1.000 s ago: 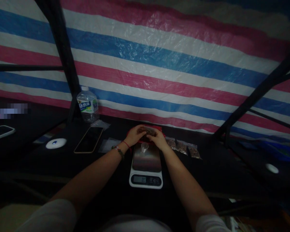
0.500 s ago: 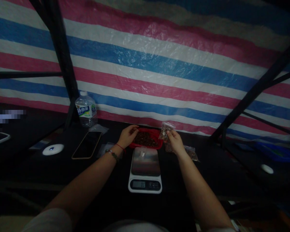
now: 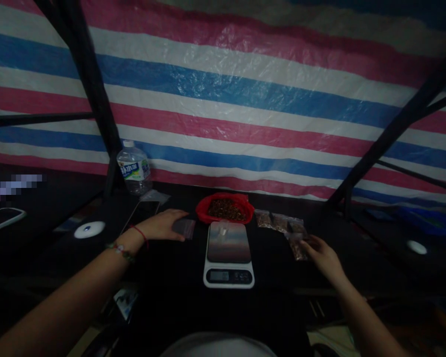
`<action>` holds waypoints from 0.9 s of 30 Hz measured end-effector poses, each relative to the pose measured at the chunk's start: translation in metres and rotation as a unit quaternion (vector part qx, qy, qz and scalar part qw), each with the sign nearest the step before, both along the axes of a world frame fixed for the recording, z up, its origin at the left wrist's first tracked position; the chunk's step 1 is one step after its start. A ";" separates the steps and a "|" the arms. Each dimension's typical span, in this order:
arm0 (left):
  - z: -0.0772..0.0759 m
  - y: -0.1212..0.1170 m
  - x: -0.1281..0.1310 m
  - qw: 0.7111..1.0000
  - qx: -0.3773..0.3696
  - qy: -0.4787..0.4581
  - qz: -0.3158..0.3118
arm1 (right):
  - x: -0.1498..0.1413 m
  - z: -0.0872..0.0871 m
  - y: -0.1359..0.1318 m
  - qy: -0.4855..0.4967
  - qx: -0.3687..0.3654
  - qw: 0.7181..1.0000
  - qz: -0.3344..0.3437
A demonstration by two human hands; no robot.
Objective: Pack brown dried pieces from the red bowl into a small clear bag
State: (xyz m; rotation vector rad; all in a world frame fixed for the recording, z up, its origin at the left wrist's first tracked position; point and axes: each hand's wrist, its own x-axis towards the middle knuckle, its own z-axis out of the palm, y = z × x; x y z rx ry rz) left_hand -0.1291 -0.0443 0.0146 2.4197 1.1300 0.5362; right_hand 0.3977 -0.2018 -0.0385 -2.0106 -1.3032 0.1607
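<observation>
My left hand [image 3: 165,225] is spread, thumb and fingers apart, over a small clear plastic bag [image 3: 186,228] on the black table. On the right, my right hand [image 3: 321,254] pinches the top of a filled zip bag [image 3: 298,249] with brown bits inside. Beside it lies a row of similar filled bags [image 3: 263,219]. Between my hands stands a white kitchen scale [image 3: 228,278], a small clear object [image 3: 223,230] on the back of its plate. Behind the scale, an open red plastic bag [image 3: 204,210] holds loose brown pieces [image 3: 226,208].
A phone [image 3: 143,212] lies partly behind my left hand, near a labelled clear bottle [image 3: 134,171]. A white oval device [image 3: 89,229] is further left. Dark frame posts [image 3: 92,94] rise before a striped plastic sheet [image 3: 223,114]. A blue item [image 3: 419,220] lies far right.
My right hand has moved right and nearer with the filled bag, lowering it beside the others. My left hand has left the red bag, moving left to the small clear bag.
</observation>
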 end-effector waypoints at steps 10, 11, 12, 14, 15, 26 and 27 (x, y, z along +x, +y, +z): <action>-0.014 0.000 0.002 0.999 -0.005 0.008 -0.044 | -0.058 0.067 0.045 -0.218 0.089 0.950 0.206; -0.012 0.000 0.001 0.999 -0.002 0.003 -0.038 | -0.069 0.076 0.051 -0.216 0.092 0.940 0.246; -0.010 0.000 0.000 0.999 0.002 -0.003 -0.032 | -0.080 0.083 0.058 -0.210 0.100 0.931 0.281; -0.001 0.001 -0.001 0.999 0.020 -0.020 -0.021 | -0.102 0.094 0.073 -0.187 0.115 0.914 0.340; 0.004 0.003 0.001 0.999 0.040 -0.033 -0.015 | -0.113 0.097 0.081 -0.169 0.116 0.905 0.372; 0.031 0.044 0.109 0.957 0.280 -0.013 -0.076 | -0.209 0.057 0.174 0.210 0.038 0.865 0.454; 0.030 0.046 0.116 0.955 0.283 -0.015 -0.090 | -0.213 0.053 0.180 0.210 0.038 0.865 0.453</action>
